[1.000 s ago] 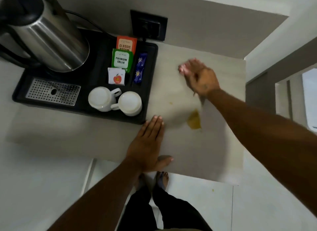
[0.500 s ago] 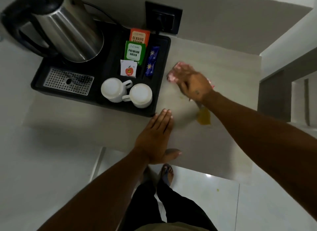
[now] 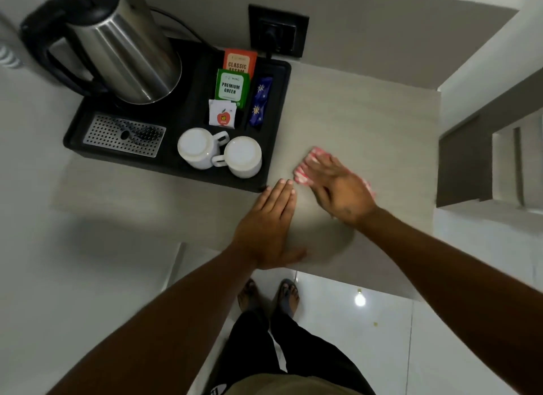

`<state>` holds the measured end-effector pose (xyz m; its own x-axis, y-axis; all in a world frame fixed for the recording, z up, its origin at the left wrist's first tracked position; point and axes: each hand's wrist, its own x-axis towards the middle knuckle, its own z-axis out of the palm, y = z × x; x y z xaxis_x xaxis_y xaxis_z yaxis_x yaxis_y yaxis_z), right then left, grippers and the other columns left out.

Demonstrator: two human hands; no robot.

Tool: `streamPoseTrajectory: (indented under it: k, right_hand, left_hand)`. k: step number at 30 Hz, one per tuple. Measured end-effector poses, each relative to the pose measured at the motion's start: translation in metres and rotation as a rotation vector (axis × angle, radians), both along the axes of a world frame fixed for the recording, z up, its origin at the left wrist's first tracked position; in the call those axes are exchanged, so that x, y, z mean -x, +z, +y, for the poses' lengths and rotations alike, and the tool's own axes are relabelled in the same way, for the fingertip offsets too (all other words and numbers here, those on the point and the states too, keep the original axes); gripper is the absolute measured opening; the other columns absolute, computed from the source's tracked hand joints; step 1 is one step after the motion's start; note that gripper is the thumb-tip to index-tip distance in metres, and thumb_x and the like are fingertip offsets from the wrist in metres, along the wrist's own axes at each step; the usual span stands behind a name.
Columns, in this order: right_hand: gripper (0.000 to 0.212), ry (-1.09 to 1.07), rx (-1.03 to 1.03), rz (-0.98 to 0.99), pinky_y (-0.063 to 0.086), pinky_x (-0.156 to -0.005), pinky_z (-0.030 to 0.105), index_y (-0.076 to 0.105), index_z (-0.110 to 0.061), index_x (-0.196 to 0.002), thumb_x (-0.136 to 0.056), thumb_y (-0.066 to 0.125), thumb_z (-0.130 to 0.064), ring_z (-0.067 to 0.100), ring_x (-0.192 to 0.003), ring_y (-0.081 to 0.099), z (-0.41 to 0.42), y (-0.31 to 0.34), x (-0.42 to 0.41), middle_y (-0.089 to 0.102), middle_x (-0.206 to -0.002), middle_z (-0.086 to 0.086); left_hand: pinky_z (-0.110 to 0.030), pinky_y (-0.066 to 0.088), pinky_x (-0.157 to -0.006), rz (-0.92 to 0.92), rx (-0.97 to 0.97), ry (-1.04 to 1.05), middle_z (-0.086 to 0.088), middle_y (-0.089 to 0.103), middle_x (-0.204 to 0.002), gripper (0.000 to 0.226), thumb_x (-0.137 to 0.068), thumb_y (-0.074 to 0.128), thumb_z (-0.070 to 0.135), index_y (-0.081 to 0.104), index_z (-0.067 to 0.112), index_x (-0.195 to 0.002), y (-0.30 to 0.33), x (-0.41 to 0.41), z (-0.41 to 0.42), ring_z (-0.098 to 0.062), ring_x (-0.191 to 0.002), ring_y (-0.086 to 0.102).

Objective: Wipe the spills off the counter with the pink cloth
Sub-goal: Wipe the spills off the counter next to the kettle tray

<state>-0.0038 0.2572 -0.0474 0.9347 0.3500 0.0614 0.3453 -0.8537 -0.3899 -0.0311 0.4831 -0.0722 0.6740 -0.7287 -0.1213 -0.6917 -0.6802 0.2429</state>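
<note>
My right hand point(image 3: 340, 189) presses flat on the pink cloth point(image 3: 305, 167), which lies on the beige counter point(image 3: 367, 124) just right of the black tray. Only the cloth's left part and a small edge by my wrist show; the hand hides the rest. My left hand point(image 3: 269, 224) rests palm down on the counter near its front edge, fingers together, holding nothing. No yellow spill is visible on the counter; the spot where it lay is under my right hand and cloth.
A black tray point(image 3: 276, 171) at left carries a steel kettle point(image 3: 123, 45), two white cups point(image 3: 220, 155) and tea sachets point(image 3: 233, 86). A wall socket point(image 3: 277, 31) sits behind. The counter ends at right near a wall. Small yellow drops point(image 3: 375, 324) dot the floor.
My right hand has swept the cloth from the back of the counter toward me, over the yellow spill, which no longer shows. My left hand has stayed in place.
</note>
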Motion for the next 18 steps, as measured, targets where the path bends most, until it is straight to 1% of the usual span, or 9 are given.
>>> streamPoseTrajectory:
  k: [2, 4, 6, 8, 9, 11, 14, 16, 18]
  right_hand:
    - [0.038, -0.024, -0.002, 0.001, 0.024, -0.120, 0.045, 0.058, -0.015, -0.136, -0.098, 0.054, -0.018, 0.029, -0.143, 0.036, -0.026, 0.000, 0.036, 0.049, -0.147, 0.010]
    - [0.040, -0.121, 0.032, -0.004, 0.022, -0.120, 0.048, 0.059, -0.014, -0.135, -0.097, 0.047, -0.022, 0.033, -0.141, 0.039, -0.059, 0.000, 0.046, 0.051, -0.145, 0.014]
    - [0.041, -0.281, 0.023, 0.012, 0.022, -0.117, 0.048, 0.058, -0.012, -0.134, -0.096, 0.045, -0.021, 0.039, -0.139, 0.041, -0.076, 0.001, 0.031, 0.054, -0.143, 0.018]
    - [0.037, -0.406, -0.009, -0.005, 0.023, -0.117, 0.047, 0.061, -0.012, -0.131, -0.097, 0.049, -0.018, 0.039, -0.140, 0.039, -0.069, 0.001, 0.009, 0.056, -0.141, 0.017]
    - [0.036, -0.432, -0.020, 0.003, 0.022, -0.118, 0.045, 0.062, -0.013, -0.131, -0.097, 0.051, -0.015, 0.038, -0.141, 0.037, -0.057, 0.001, 0.005, 0.055, -0.142, 0.016]
    - [0.040, -0.399, -0.022, 0.046, 0.019, -0.121, 0.041, 0.060, -0.013, -0.134, -0.095, 0.050, -0.014, 0.036, -0.144, 0.033, -0.027, -0.003, 0.019, 0.051, -0.146, 0.014]
    - [0.044, -0.268, 0.000, 0.046, 0.024, -0.120, 0.046, 0.057, -0.011, -0.136, -0.094, 0.046, -0.020, 0.032, -0.143, 0.035, -0.004, -0.010, 0.082, 0.051, -0.146, 0.012]
    - [0.043, -0.253, -0.003, 0.033, 0.026, -0.119, 0.048, 0.058, -0.011, -0.135, -0.095, 0.047, -0.023, 0.030, -0.142, 0.038, -0.018, -0.012, 0.120, 0.053, -0.145, 0.011]
    - [0.042, -0.339, -0.005, 0.041, 0.025, -0.119, 0.049, 0.059, -0.012, -0.134, -0.096, 0.046, -0.022, 0.032, -0.142, 0.038, -0.048, -0.011, 0.131, 0.052, -0.145, 0.012]
  left_hand:
    - [-0.050, 0.009, -0.129, -0.010, -0.006, -0.001, -0.025, 0.012, -0.171, 0.116, -0.088, 0.038, 0.083, 0.015, -0.005, -0.160, 0.001, 0.002, 0.000, -0.035, -0.160, 0.003]
    - [-0.050, 0.008, -0.129, -0.010, -0.025, -0.005, -0.024, 0.009, -0.171, 0.116, -0.088, 0.037, 0.083, 0.013, -0.005, -0.160, 0.000, 0.002, 0.000, -0.035, -0.160, 0.000]
    - [-0.050, 0.008, -0.130, -0.007, -0.030, 0.009, -0.023, 0.007, -0.172, 0.116, -0.088, 0.036, 0.083, 0.010, -0.004, -0.161, 0.001, 0.003, -0.001, -0.034, -0.160, -0.002]
    - [-0.050, 0.007, -0.130, 0.009, -0.029, 0.009, -0.022, 0.004, -0.172, 0.115, -0.089, 0.036, 0.082, 0.008, -0.003, -0.161, 0.002, 0.003, -0.001, -0.033, -0.160, -0.003]
    - [-0.050, 0.006, -0.130, 0.011, -0.022, 0.009, -0.022, 0.004, -0.172, 0.115, -0.089, 0.036, 0.082, 0.008, -0.003, -0.161, 0.002, 0.003, 0.000, -0.033, -0.160, -0.003]
    - [-0.050, 0.006, -0.130, 0.000, -0.010, 0.012, -0.023, 0.006, -0.172, 0.114, -0.089, 0.039, 0.080, 0.010, -0.004, -0.161, 0.000, 0.004, 0.001, -0.034, -0.160, -0.001]
    - [-0.050, 0.005, -0.130, -0.018, -0.001, 0.012, -0.025, 0.009, -0.171, 0.116, -0.088, 0.043, 0.080, 0.013, -0.005, -0.160, -0.004, 0.004, 0.000, -0.035, -0.160, 0.001]
    - [-0.051, 0.006, -0.130, -0.025, 0.004, 0.017, -0.025, 0.009, -0.171, 0.117, -0.087, 0.042, 0.081, 0.013, -0.005, -0.160, -0.007, 0.004, -0.001, -0.035, -0.160, 0.002]
    - [-0.052, 0.007, -0.130, -0.025, 0.008, 0.011, -0.025, 0.008, -0.171, 0.117, -0.087, 0.041, 0.081, 0.012, -0.006, -0.160, -0.009, 0.004, -0.001, -0.035, -0.160, 0.000]
